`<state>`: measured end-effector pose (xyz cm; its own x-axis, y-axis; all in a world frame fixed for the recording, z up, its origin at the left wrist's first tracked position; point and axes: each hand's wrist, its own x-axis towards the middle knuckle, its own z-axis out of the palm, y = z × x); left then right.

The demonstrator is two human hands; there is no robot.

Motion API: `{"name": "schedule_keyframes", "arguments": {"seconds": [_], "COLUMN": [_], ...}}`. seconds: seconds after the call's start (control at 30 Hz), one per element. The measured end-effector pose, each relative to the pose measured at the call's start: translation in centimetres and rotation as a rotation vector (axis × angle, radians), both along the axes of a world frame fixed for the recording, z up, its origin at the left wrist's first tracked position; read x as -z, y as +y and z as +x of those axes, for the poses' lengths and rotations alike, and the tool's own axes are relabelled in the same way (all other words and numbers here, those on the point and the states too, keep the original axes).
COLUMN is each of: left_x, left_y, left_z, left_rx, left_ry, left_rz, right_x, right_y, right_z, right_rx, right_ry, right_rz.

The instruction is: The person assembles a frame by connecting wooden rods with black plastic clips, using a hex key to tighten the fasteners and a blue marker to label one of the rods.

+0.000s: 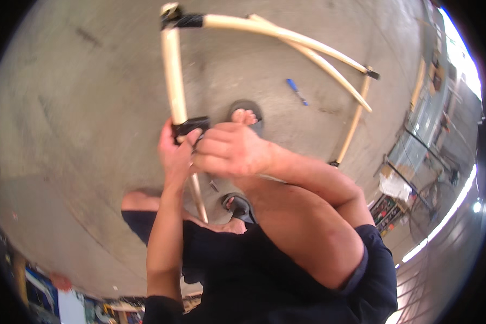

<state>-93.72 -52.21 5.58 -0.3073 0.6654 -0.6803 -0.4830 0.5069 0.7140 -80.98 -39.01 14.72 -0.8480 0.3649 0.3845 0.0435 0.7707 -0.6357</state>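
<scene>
My left hand (176, 152) is wrapped round a black pipe joint (191, 126), its thumb on the joint's face. The joint sits at the lower end of an upright cream pipe (173, 75). Below the hands, another length of pipe (198, 195) slants toward the floor. My right hand (228, 150) is closed in a fist against the joint's right side; whatever its fingers grip is hidden. At the far end of the upright pipe, another black joint (182, 19) links it to a long cream pipe (286, 35) running right.
A loose-looking cream pipe (324, 65) crosses the long one. At right, a further pipe (353, 129) ends in black joints. A blue-handled screwdriver (296, 92) lies on the concrete floor near my sandalled foot (245, 115). Shelving and a fan (432, 210) stand far right.
</scene>
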Motion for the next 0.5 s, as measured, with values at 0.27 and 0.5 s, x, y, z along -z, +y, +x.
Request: {"name": "schedule_keyframes", "arguments": {"seconds": [0.27,0.5], "left_x": [-0.6,-2.4], "left_y": [0.3,-0.9], "left_z": [-0.2,-1.1], "left_rx": [-0.003,0.203], "left_ry": [-0.125,0.201], "left_rz": [0.007,-0.013], "right_x": [8.1,11.3], "right_y": [1.1,-0.3], "right_z": [12.3,19.4], "right_rx": [0.554,0.747], "right_ry": [-0.795,-0.734], "right_rz": [-0.076,-0.263]}}
